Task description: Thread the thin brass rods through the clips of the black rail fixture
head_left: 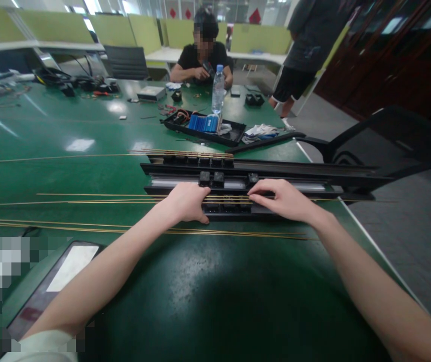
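Note:
Long black rails lie side by side across the green table, with small black blocks (218, 179) set in them. Thin brass-coloured rods (98, 201) run along the nearest rail (268, 216) and stick out far to the left. My left hand (188, 201) rests over this rail, its thumb on the near side and its fingers on the far side. At the right end of the near blocks, my right hand (279, 198) pinches at the rods with thumb and forefinger. More rods (238, 233) lie on the table in front of the rail.
A black tray (234, 131) with a blue item, a water bottle (218, 90) and gloves (260, 132) are beyond the rails. A phone (55, 286) lies at the near left. One person sits across the table; another stands at the right, near a black chair (396, 141).

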`<state>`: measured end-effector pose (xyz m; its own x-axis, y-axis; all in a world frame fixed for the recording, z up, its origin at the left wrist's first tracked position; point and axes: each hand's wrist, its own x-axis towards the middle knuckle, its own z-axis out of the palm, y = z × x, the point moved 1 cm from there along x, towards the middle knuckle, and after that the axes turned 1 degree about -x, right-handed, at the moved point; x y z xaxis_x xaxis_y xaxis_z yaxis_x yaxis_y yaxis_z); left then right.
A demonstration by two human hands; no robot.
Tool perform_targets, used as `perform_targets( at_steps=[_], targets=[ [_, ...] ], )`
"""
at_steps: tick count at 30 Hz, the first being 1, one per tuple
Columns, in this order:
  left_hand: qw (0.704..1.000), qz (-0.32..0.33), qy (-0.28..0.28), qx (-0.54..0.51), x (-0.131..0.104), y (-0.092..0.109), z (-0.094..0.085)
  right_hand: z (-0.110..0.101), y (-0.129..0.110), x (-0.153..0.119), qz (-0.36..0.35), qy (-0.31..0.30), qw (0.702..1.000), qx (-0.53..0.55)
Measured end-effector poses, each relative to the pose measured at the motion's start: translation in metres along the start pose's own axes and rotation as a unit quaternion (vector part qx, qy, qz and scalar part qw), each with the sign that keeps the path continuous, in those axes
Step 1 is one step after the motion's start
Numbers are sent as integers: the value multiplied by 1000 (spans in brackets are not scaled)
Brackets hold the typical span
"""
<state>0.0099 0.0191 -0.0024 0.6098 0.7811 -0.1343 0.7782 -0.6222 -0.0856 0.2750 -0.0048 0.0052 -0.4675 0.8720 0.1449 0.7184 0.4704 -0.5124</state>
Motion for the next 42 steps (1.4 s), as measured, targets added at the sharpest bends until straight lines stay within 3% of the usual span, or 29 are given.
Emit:
perform_targets(
  at_steps=[5,16,22,29,42],
  targets=[
    [1000,-8,-11,-2,0,-1,0,16,-6,2,51,40,998,4],
    [1000,-14,-14,-8,-1,1,-2,20,-5,1,126,44,990,33],
    [1000,-8,-12,-10,-3,1,-3,16,-3,0,137,27,990,35],
    [1000,-9,-18,-9,-4,1,-5,3,7,-1,148,-42,986,59],
    [1000,-12,-22,-10,-3,2,-5,1,6,-3,146,-50,984,86]
  ],
)
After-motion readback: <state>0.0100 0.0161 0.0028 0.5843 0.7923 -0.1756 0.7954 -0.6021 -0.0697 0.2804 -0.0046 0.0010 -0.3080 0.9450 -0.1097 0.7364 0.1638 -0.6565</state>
